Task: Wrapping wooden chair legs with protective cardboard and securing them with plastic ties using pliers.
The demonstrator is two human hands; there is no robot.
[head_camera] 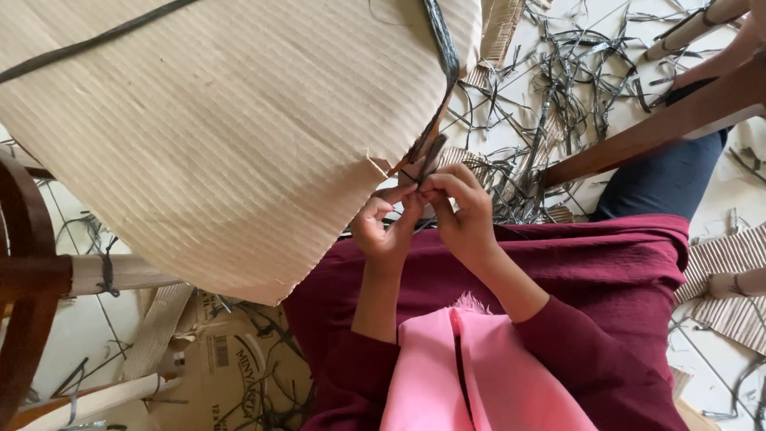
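Head view: the left hand (384, 231) and right hand (461, 214) both pinch closed on a thin dark plastic strap (437, 104) at the torn edge of a large beige corrugated cardboard sheet (223, 136). The strap looks light, flexible and slippery, best gripped close beside the knot; the cardboard seems stiff but tears easily.

I am looking down at a pale tiled floor (722, 191), and daylight is falling evenly across it. Dark plastic strap offcuts (550, 88) are lying tangled over the tiles at the upper right, with strips of corrugated cardboard (730, 259) resting along the right edge. A brown wooden chair leg (638, 136) is slanting across the upper right. At the left, a dark curved wooden furniture frame (24, 231) is showing beside a pale wrapped rail (128, 273). A flattened printed carton (231, 359) is lying at the bottom left.
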